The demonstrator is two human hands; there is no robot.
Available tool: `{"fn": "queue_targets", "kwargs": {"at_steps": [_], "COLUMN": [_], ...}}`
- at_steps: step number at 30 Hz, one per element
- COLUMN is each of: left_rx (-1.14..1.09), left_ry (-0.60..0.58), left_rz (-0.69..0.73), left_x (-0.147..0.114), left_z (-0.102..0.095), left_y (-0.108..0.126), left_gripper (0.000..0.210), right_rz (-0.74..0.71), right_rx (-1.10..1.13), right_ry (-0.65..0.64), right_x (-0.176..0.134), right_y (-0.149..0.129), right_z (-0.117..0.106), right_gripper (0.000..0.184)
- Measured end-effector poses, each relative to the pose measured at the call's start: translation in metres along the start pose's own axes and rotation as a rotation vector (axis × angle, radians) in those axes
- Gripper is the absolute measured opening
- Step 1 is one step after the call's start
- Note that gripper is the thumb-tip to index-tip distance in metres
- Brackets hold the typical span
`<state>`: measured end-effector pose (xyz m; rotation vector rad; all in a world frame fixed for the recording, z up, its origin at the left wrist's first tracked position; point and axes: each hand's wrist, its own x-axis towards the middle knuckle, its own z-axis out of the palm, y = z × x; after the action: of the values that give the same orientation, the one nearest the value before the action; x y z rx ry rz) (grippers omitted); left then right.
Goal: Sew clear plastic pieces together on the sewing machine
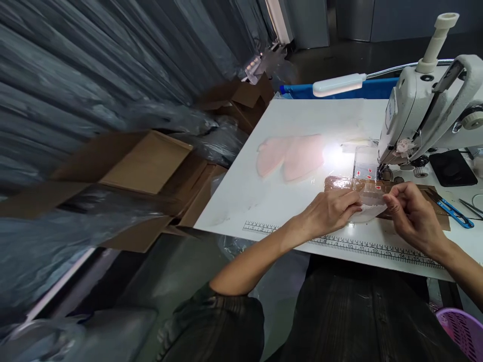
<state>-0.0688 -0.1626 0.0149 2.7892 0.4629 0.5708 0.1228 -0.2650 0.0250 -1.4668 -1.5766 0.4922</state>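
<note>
A thin, translucent whitish piece [372,205], fabric or film, is stretched between my hands in front of the sewing machine [409,108]. My left hand [335,208] pinches its left edge, resting low over the table beside a brown shiny strip [335,183]. On the other side my right hand [415,216] has thumb and forefinger pressed together at the piece's right edge. The needle area lies just beyond the fingers, with small red marks on the clear plate there. Pale pink cut pieces [304,157] lie flat to the left of the machine.
Blue-handled thread snips [456,211] lie right of my right hand, near a black pad [453,168]. A printed ruler [350,246] runs along the front edge of the white table [234,201]. Open cardboard boxes [147,161] stand left; a purple basket [462,327] sits low right.
</note>
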Motion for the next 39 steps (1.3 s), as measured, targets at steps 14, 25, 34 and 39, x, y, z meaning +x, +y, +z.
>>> {"fn": "queue_targets", "kwargs": {"at_steps": [14,25,34,39], "left_rx": [-0.238,0.107,0.097,0.035], "left_ry": [0.087,-0.274,-0.042,-0.092], "left_rz": [0.409,0.093,-0.308,-0.212], "left_x": [-0.011,0.034,0.021,0.031], "left_z": [-0.005,0.034,0.008,0.02], "left_y": [0.013,0.012,-0.024,-0.033], "left_gripper": [0.027,0.031,0.05,0.024], "right_rz": [0.473,0.445,0.559,0.455], "right_rx": [0.487,0.354,0.309,0.186], "right_ry": [0.129,0.141,0.488,0.041], "right_x": [-0.002,-0.003,0.003,0.004], "right_y": [0.021,0.019,0.036,0.041], "right_z": [-0.003,-0.031,-0.068,-0.046], "right_gripper": [0.062,0.062,0.055,0.057]}}
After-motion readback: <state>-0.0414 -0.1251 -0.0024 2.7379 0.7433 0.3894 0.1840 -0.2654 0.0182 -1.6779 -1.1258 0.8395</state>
